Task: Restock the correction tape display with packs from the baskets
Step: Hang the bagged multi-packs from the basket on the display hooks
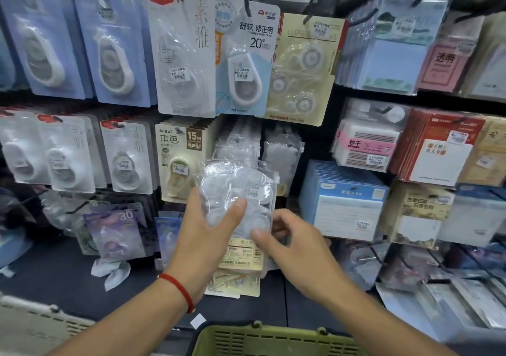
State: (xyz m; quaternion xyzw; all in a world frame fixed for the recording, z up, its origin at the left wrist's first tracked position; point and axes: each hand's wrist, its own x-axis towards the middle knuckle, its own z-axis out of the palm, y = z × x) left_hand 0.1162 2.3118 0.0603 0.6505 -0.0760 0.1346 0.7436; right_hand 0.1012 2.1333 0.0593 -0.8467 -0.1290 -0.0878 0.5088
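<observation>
Before the display [246, 62], both hands (apparently) grip packs [241, 199].

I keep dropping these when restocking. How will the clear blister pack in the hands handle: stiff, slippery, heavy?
The clear blister pack looks glossy, so probably slippery. It stands upright with only the left hand gripping its lower edge, so likely fairly stiff and light. The right hand pinches its lower right corner.

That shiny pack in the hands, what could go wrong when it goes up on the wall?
1. The clear pack looks slippery; the left hand and right hand pinch only its lower part, so it might slide out of their grip.
2. The hanging rows behind are crowded, so pushing it on could knock neighbours down.
3. A dropped pack might miss the green basket.
</observation>
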